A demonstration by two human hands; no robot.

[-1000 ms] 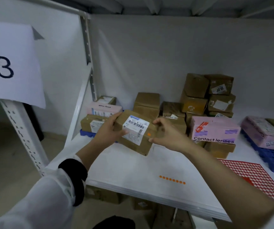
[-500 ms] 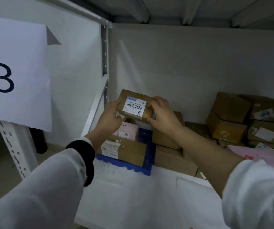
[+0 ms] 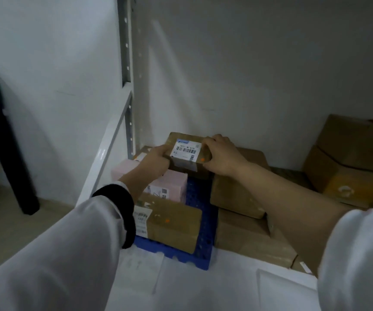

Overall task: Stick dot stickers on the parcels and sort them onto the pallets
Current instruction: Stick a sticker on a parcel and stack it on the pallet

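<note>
A small brown parcel (image 3: 187, 151) with a white barcode label and an orange dot sticker sits at the back of the blue pallet (image 3: 203, 232), on top of another box. My left hand (image 3: 156, 161) grips its left end. My right hand (image 3: 221, 154) grips its right end. In front of it on the pallet lie a pink parcel (image 3: 169, 186) and a brown parcel (image 3: 172, 225) that carries an orange dot.
Brown boxes (image 3: 237, 194) are stacked right of the pallet, and more boxes (image 3: 349, 162) stand at the far right. A white shelf post (image 3: 126, 70) and slanted brace (image 3: 106, 153) rise on the left. White shelf surface (image 3: 203, 283) lies in front.
Both hands carried the parcel from over the white shelf leftward and down to the back of the blue pallet. The view has turned left and moved closer.
</note>
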